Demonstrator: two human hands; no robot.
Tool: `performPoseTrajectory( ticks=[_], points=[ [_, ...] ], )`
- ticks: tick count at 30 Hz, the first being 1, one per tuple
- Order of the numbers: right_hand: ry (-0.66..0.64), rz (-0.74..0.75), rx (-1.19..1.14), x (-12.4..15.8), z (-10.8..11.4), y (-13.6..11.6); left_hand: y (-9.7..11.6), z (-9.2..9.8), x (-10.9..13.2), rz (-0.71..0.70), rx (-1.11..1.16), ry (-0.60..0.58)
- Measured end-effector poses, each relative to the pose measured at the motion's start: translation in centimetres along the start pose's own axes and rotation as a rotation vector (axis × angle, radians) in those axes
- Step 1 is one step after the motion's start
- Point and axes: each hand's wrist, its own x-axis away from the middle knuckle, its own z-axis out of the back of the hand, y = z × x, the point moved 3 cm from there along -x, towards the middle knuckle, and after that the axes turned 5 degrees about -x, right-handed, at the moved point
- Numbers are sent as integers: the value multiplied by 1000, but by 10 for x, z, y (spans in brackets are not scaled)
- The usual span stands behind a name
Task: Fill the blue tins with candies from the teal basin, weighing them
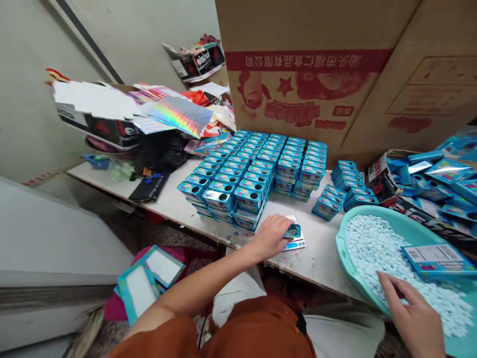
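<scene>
My left hand is closed around a small blue box with a dark round spot on its end. Beneath that box lies a flat scale with a lit blue display. My right hand hovers at the near rim of a turquoise basin, its fingers apart and nothing visible in them. Many small pale pellets fill the basin. On top of them rests a larger flat blue box with a white panel.
Stacked blue boxes cover the table's middle, with smaller stacks to the right. Behind stands a tall cardboard carton. An open carton of blue boxes is at right; cluttered cartons are at left. Blue-edged trays sit below the table edge.
</scene>
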Motion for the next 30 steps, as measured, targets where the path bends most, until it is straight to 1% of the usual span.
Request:
performPoseTrajectory(
  ticks=[3,5,7,8,10,12,15,16,18,21,23,25,28,30],
  points=[
    [2,2,-15,3,-2,-4,-1,43,45,-67,77,111],
    [2,4,-33,4,-4,-10,-8,72,68,-98,24,146],
    [0,34,-74,4,-7,-20,-21,94,82,-89,-76,175],
    [-3,60,-102,3,-9,-27,-28,102,85,-74,-126,190],
    [-12,129,-162,2,-14,-45,-41,111,85,-50,-204,213],
    [-16,193,-222,0,-20,-66,-53,112,81,-47,-251,211],
    [-34,265,-315,-1,-36,-102,-65,103,73,-75,-273,168],
    [-72,292,-341,0,-43,-115,-68,100,71,-86,-270,151],
    [-194,359,-367,2,-60,-140,-72,96,67,-109,-259,119],
    [-353,444,-381,5,-84,-171,-77,94,62,-117,-268,68],
    [-408,478,-386,6,-95,-185,-79,94,56,-112,-287,29],
    [-437,499,-385,6,-102,-194,-81,96,49,-120,-318,10],
    [-452,523,-381,6,-107,-203,-85,97,39,-162,-389,-7],
    [-451,531,-380,5,-107,-204,-89,96,33,-189,-419,-56]
  ],
)
